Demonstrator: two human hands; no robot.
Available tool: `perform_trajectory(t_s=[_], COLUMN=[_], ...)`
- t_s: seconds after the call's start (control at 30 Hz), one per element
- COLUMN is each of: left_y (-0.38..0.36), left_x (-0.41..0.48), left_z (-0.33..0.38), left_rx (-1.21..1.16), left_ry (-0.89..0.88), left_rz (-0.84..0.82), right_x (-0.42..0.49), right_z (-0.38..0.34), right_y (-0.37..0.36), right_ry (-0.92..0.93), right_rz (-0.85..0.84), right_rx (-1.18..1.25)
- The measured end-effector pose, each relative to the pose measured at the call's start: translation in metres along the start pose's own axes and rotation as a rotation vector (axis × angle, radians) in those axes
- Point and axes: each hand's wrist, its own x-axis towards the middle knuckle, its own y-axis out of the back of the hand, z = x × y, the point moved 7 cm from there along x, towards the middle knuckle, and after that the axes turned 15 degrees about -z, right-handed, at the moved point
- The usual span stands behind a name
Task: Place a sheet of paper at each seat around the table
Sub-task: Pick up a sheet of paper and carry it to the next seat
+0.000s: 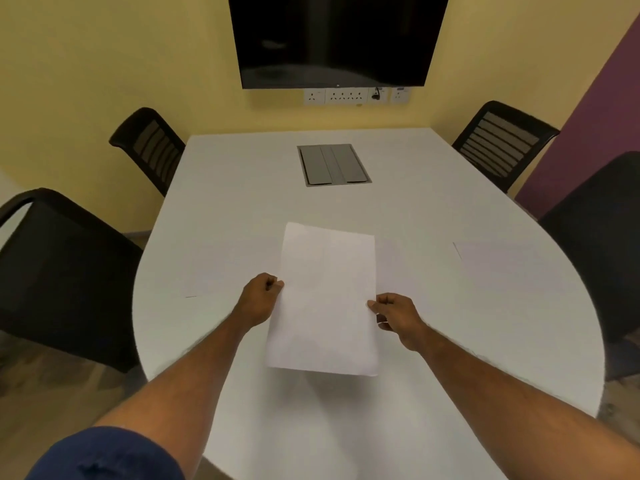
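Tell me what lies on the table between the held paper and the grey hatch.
Nothing: in the head view, only bare white table lies between the paper and the hatch.

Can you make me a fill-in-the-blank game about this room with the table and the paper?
1. Both hands, left hand and right hand, hold one sheet of ____.
2. The number of black chairs in view is ____.
3. The table is the colour ____.
4. The dark screen hangs on the ____.

Missing words: paper; four; white; wall
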Motion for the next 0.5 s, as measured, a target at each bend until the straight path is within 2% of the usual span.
perform_trajectory(t_s=[0.5], left_y=[0.061], left_x=[-0.069], left_z=[-0.025], left_rx=[-0.019], left_ry=[0.004], left_rz=[0.029], right_x=[-0.019], right_z=[-0.022], right_y=[-0.078], right_ry=[0.077], right_rz=[-0.057], right_rx=[0.018])
